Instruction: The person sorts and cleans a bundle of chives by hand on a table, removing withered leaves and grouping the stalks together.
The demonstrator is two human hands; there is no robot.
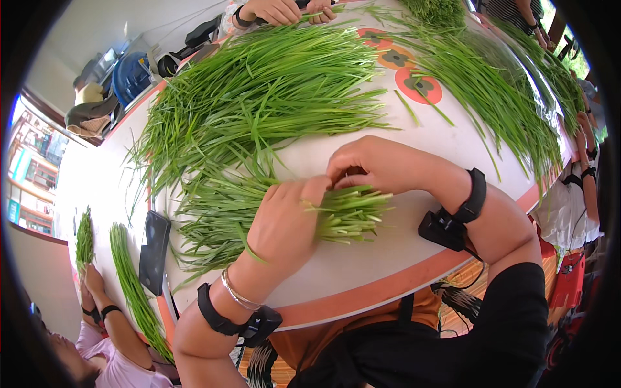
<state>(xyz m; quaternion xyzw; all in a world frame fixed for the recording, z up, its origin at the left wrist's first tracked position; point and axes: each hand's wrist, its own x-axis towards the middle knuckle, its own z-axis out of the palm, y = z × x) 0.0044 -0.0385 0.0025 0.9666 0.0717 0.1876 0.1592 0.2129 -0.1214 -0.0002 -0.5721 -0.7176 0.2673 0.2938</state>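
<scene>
My left hand (288, 216) is wrapped round a bunch of green chives (352, 213) just above the white table. The pale cut ends stick out to the right of the fist, and the long leaves fan out to the left. My right hand (381, 161) arches over the top of the bunch with its fingers pinched together, its fingertips meeting my left thumb. What lies between those fingertips is hidden. Beyond both hands spreads a large heap of loose chives (259, 90), its leaf tips overlapping those of the held bunch.
More chives (491, 90) lie at the right, and a narrow row (132, 284) at the left beside a black phone (155, 252). Other people's hands work at the far edge (278, 10) and left edge (94, 281). The table's orange-red rim (381, 284) curves before me.
</scene>
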